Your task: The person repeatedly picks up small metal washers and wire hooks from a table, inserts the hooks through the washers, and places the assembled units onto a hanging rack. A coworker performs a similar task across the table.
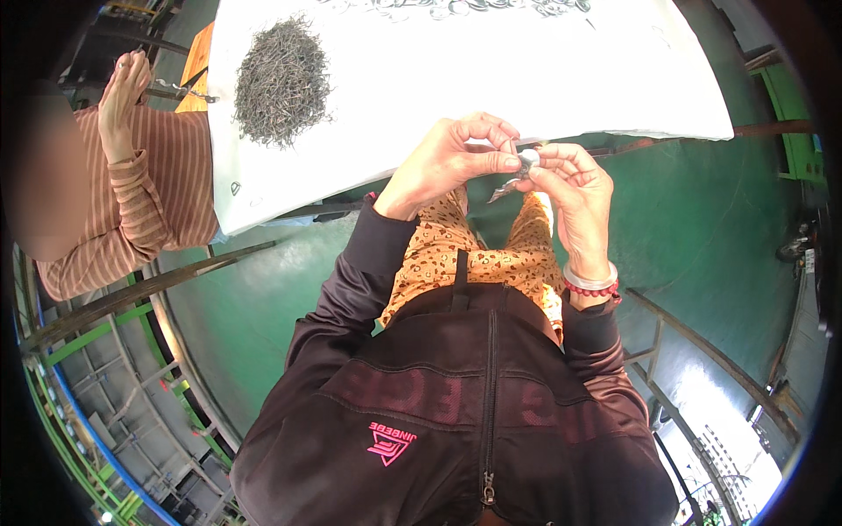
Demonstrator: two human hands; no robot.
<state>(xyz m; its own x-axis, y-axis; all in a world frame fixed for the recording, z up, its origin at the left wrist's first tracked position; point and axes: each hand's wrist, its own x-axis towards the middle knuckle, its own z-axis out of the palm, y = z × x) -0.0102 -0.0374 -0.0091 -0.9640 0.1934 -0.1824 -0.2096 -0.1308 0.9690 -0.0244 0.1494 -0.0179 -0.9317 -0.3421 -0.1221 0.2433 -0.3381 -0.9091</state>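
Observation:
Just off the front edge of the white-covered table (421,79), both my hands meet over my lap. Between their fingertips is a small shiny silvery piece (528,159), rounded at the top, with a thin crumpled-looking tail hanging down. My right hand (579,184) pinches this piece between thumb and fingers. My left hand (438,162) has its thumb and forefinger closed right beside it; whether it grips the same piece or another small one, I cannot tell. A red beaded bracelet and a pale bangle circle my right wrist.
A heap of thin dark metal pins or wires (282,83) lies on the table's left part. Dark curved pieces (456,7) line its far edge. At the left sits another person in a striped brown top (167,175), one hand raised. Metal rails (114,307) stand lower left.

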